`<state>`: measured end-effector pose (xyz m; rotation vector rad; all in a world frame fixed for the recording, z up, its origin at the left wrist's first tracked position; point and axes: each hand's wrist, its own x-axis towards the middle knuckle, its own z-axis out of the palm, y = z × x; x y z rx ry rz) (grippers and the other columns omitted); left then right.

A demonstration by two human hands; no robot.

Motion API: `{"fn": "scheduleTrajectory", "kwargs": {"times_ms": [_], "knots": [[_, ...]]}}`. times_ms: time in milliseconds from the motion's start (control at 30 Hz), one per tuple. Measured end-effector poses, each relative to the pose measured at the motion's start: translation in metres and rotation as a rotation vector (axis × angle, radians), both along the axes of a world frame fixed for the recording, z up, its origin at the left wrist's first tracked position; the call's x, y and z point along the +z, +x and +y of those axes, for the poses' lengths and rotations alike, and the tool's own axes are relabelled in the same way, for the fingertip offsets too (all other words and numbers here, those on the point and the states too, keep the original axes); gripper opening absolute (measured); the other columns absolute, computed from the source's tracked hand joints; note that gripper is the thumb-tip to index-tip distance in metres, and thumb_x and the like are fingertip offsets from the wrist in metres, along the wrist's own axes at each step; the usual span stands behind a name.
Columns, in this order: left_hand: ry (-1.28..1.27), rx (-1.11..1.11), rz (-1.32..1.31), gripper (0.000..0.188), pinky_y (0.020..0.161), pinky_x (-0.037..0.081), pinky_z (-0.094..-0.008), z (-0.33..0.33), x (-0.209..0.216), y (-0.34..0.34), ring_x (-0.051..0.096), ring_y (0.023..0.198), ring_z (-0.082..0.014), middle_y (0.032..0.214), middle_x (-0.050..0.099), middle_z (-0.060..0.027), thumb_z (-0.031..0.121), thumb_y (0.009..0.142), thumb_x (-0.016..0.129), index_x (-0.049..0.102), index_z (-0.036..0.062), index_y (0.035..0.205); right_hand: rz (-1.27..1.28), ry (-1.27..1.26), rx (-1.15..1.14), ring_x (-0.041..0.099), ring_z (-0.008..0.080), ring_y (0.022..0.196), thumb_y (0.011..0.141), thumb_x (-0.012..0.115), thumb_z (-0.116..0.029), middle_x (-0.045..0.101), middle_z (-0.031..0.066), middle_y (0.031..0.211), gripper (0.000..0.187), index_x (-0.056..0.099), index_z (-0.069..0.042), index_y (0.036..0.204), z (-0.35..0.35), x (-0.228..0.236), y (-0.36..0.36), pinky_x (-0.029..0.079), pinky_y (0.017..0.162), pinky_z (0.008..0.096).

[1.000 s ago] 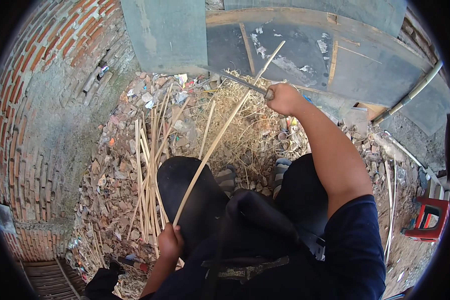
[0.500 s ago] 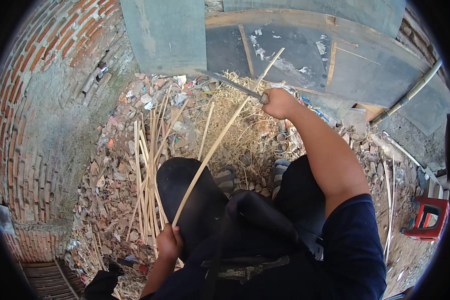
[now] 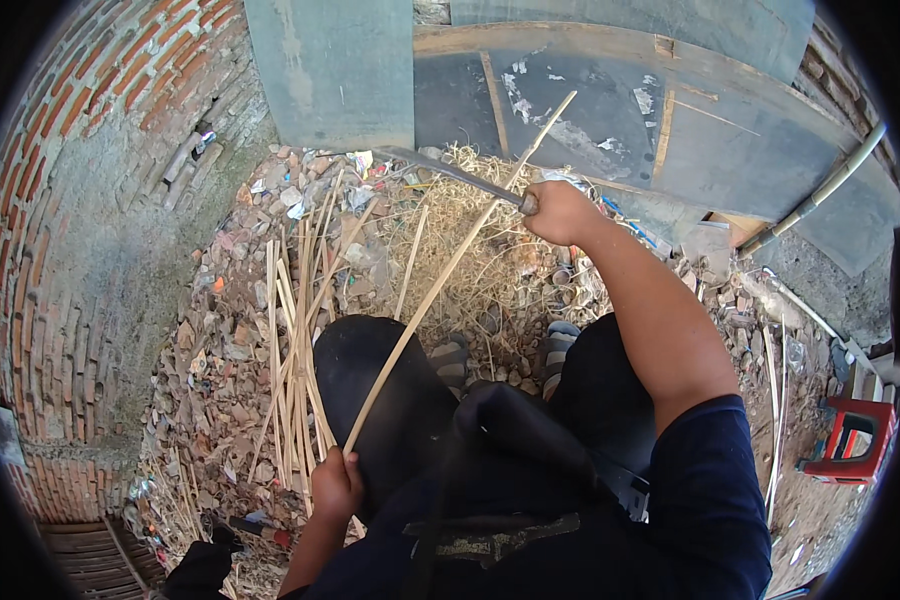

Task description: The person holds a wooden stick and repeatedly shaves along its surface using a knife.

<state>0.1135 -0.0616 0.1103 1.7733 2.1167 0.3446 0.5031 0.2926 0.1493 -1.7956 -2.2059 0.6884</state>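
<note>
My left hand [image 3: 337, 484] is closed round the lower end of a long pale bamboo strip [image 3: 432, 294], low beside my left knee. The strip slants up and away to the right, across my left thigh. In my right hand [image 3: 562, 212], closed on its handle, is a long-bladed knife [image 3: 460, 176]. Its blade points to the left and crosses the strip near the strip's upper part. Whether the edge touches the strip I cannot tell. Below the blade lies a heap of curly pale shavings [image 3: 470, 250].
Left of my knee a bundle of bamboo strips [image 3: 295, 370] lies on rubble [image 3: 220, 360]. A brick wall [image 3: 90, 250] rises at the left; dark panels [image 3: 570, 110] stand ahead. A red stool [image 3: 852, 440] and a few more strips [image 3: 775, 420] are at the right.
My right hand and the knife have shifted very slightly, the blade tilting a little. The strip's far tip has moved slightly up and to the right. My left hand keeps its grip.
</note>
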Motion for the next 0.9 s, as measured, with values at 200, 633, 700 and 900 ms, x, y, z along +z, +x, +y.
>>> {"fn": "scheduleTrajectory", "kwargs": {"times_ms": [200, 633, 700, 900], "knots": [[-0.006, -0.002, -0.093, 0.029, 0.052, 0.043, -0.0498, -0.004, 0.003, 0.000, 0.060, 0.060, -0.0482, 0.061, 0.055, -0.0249, 0.023, 0.104, 0.047, 0.047, -0.0005, 0.086, -0.002, 0.087, 0.328, 0.068, 0.0396, 0.086, 0.076, 0.070, -0.021, 0.070, 0.0194, 0.084, 0.022, 0.069, -0.006, 0.093, -0.039, 0.030, -0.042, 0.054, 0.077, 0.0499], [-0.018, 0.008, -0.131, 0.033, 0.052, 0.042, -0.0517, 0.001, 0.008, 0.000, 0.058, 0.059, -0.0493, 0.060, 0.054, -0.0253, 0.027, 0.104, 0.049, 0.050, 0.0006, 0.084, 0.000, -0.022, 0.302, 0.070, 0.0362, 0.092, 0.076, 0.068, -0.020, 0.072, 0.0174, 0.092, 0.024, 0.071, -0.010, 0.098, -0.037, 0.031, -0.043, 0.055, 0.083, 0.0476], [-0.031, -0.024, -0.161, 0.035, 0.051, 0.041, -0.0465, 0.001, 0.010, 0.001, 0.059, 0.056, -0.0439, 0.059, 0.053, -0.0217, 0.028, 0.107, 0.044, 0.048, -0.0003, 0.086, -0.141, 0.079, 0.427, 0.070, 0.0360, 0.091, 0.077, 0.069, -0.021, 0.072, 0.0169, 0.090, 0.023, 0.071, -0.011, 0.098, -0.043, 0.037, -0.045, 0.055, 0.082, 0.0479], [-0.032, -0.005, -0.158, 0.037, 0.052, 0.042, -0.0511, 0.001, 0.006, -0.002, 0.058, 0.059, -0.0493, 0.061, 0.054, -0.0255, 0.031, 0.105, 0.047, 0.050, 0.0004, 0.084, -0.051, 0.050, 0.385, 0.069, 0.0382, 0.085, 0.073, 0.069, -0.021, 0.070, 0.0170, 0.082, 0.021, 0.069, -0.010, 0.091, -0.040, 0.026, -0.043, 0.055, 0.076, 0.0508]]}}
